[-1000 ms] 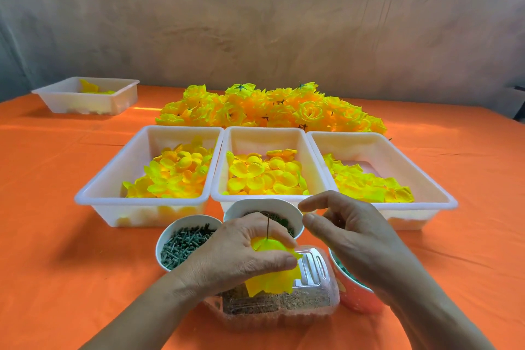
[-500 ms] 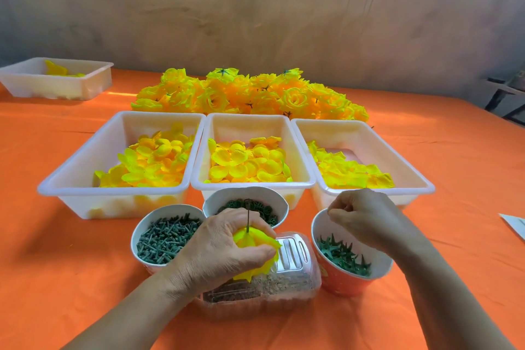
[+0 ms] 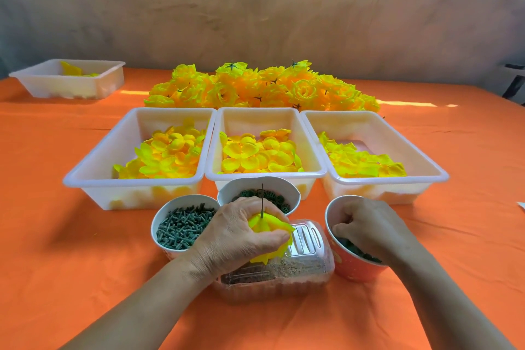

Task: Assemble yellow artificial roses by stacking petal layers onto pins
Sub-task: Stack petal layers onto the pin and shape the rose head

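My left hand [image 3: 235,236] grips a half-built yellow rose [image 3: 270,226] over a clear plastic box [image 3: 284,278]. A thin dark pin [image 3: 262,199] sticks straight up out of the petals. My right hand [image 3: 366,224] reaches into an orange paper cup [image 3: 355,267] of dark green pieces. Its fingers curl down inside the cup, so their tips are hidden. Three white trays of loose yellow petals stand behind: left [image 3: 93,176], middle [image 3: 264,177] and right [image 3: 389,180].
A heap of finished yellow roses [image 3: 264,88] lies behind the trays. Two white cups hold green parts, one at the left [image 3: 159,216] and one in the middle [image 3: 292,193]. Another white tray [image 3: 68,85] sits far back left. An orange cloth covers the table.
My right hand has moved from beside the pin down to the right and dipped into the orange cup. My left hand still holds the rose.
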A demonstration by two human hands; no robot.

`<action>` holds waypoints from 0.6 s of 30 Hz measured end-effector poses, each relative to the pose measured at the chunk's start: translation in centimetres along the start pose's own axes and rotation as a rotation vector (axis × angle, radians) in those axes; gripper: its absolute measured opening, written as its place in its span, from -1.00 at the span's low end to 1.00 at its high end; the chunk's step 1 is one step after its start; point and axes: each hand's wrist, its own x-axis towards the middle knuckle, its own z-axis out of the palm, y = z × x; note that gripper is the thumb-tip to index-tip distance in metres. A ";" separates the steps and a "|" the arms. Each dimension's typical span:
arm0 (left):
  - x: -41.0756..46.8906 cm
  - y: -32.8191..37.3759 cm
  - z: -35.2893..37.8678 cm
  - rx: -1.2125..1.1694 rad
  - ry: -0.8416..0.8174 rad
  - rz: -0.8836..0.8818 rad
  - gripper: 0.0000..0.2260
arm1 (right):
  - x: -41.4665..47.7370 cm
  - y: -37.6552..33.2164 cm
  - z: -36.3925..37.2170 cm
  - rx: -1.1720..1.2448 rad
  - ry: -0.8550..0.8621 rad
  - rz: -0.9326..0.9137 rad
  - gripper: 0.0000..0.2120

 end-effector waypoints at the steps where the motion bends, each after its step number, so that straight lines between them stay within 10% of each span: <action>1: 0.0 0.0 0.0 -0.005 0.005 0.003 -0.74 | -0.1 0.0 -0.1 0.019 0.012 0.017 -0.74; 13: 0.0 0.3 0.1 -0.015 0.030 0.004 -0.74 | -0.6 -0.9 -1.8 0.674 0.313 -0.007 -0.84; 18: 0.0 0.2 0.0 -0.040 0.037 -0.016 -0.77 | -1.2 -3.9 -1.9 1.132 0.036 -0.097 -0.81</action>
